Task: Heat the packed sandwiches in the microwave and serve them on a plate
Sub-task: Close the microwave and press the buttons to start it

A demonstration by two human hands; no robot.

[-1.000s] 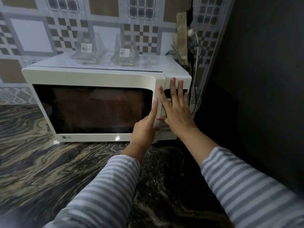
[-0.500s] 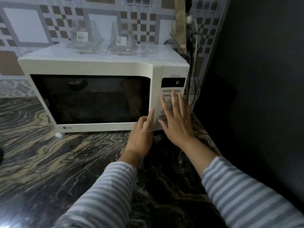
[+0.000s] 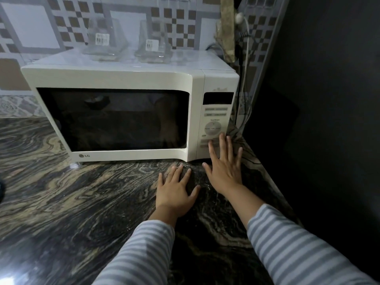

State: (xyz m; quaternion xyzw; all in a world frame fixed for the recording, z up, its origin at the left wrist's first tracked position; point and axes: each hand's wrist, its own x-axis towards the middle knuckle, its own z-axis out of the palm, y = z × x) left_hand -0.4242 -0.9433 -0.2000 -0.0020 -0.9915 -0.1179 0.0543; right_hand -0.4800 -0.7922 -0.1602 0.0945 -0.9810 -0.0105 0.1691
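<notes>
A white microwave (image 3: 115, 79) stands on the dark marbled counter (image 3: 82, 202) with its door shut and its window dark. Two clear plastic sandwich packs sit on its top, one at the left (image 3: 104, 44) and one at the right (image 3: 154, 46), each with a white label. My left hand (image 3: 174, 190) rests flat on the counter in front of the microwave's lower right corner, fingers spread. My right hand (image 3: 224, 167) is open with its fingertips at the lowest buttons of the control panel (image 3: 216, 124). Neither hand holds anything. The display is dark.
A dark wall (image 3: 318, 99) closes the space right of the microwave. Cables and a plug (image 3: 240, 38) hang behind its right side. The tiled wall (image 3: 30, 27) runs behind. A dark object (image 3: 1, 192) shows at the left edge.
Both hands have dropped from the microwave's door edge and panel: the left one now lies on the counter, the right one is lower on the panel. The window's glow and the display digit went dark.
</notes>
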